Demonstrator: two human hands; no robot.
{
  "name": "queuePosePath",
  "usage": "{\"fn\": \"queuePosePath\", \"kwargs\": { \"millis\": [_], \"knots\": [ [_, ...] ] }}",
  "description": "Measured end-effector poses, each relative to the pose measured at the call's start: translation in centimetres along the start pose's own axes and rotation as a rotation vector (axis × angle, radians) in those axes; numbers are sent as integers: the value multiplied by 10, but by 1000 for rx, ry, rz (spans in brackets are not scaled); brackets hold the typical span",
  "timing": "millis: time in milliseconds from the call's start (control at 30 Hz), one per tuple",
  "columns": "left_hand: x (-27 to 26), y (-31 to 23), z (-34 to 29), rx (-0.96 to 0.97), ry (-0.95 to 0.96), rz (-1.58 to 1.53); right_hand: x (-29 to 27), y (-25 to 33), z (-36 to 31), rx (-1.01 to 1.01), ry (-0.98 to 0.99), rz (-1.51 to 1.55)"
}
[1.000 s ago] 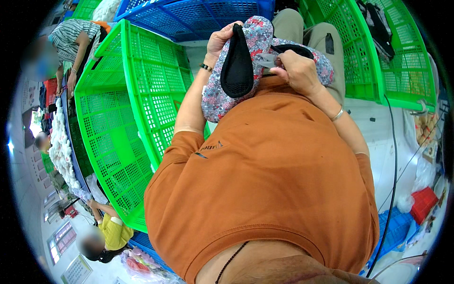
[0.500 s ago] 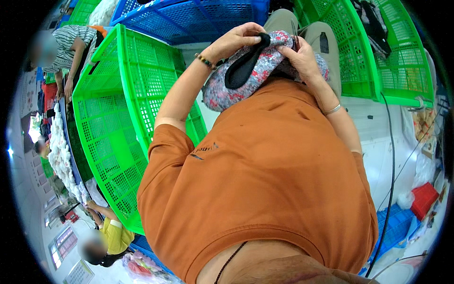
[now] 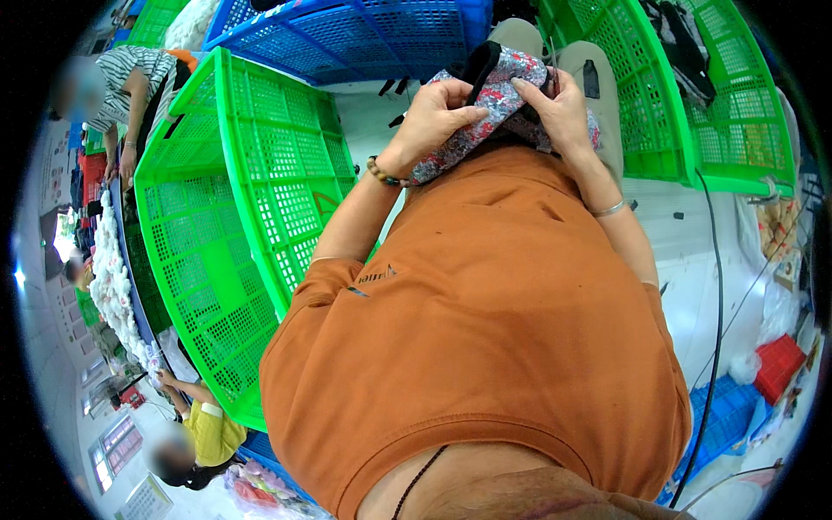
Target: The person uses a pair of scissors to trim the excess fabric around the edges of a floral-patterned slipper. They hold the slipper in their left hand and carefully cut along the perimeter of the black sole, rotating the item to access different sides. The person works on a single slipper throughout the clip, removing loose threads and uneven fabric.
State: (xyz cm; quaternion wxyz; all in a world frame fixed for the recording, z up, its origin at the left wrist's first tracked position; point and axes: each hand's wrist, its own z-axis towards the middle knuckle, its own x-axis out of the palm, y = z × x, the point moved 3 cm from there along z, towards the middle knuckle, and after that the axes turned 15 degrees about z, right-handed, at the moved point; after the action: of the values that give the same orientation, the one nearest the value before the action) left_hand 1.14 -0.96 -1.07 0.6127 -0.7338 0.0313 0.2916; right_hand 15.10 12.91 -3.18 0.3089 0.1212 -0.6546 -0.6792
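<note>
Over my lap is a soft fabric piece (image 3: 518, 68), speckled grey and red with a black edging, slipper-like in shape. My left hand (image 3: 436, 121) pinches its near left side between thumb and fingers, beside the black opening. On the other side my right hand (image 3: 562, 111) grips the fabric, its thumb pressed on top. A thin dark line rises by the right fingers, too fine to make out. Part of the piece is hidden under both hands and against my orange shirt (image 3: 485, 286).
Green plastic crates (image 3: 286, 173) stand at my left, with another green crate (image 3: 624, 95) at the right holding dark pieces. A blue crate (image 3: 390, 39) lies ahead. A black cable (image 3: 715, 286) hangs at the right. Two people (image 3: 130, 87) work at a table on the far left.
My left hand has moved down and right from the black edging to the speckled fabric. The black-edged end has tipped upward. My right hand stays nearly in place.
</note>
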Motion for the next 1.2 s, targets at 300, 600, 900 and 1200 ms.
{"fn": "queuePosePath", "kwargs": {
  "millis": [300,600,900,1200],
  "knots": [
    [6,-8,-5,-115,167,-421,23,58,-26,-350,300,-535],
    [10,-13,-11,-160,152,-432,7,62,-16,-296,191,-523],
    [16,-10,-7,-136,183,-510,1,59,-23,-426,258,-491],
    [6,-50,-14,487,57,292,-33,74,-5,-189,83,-398]
  ]
}}
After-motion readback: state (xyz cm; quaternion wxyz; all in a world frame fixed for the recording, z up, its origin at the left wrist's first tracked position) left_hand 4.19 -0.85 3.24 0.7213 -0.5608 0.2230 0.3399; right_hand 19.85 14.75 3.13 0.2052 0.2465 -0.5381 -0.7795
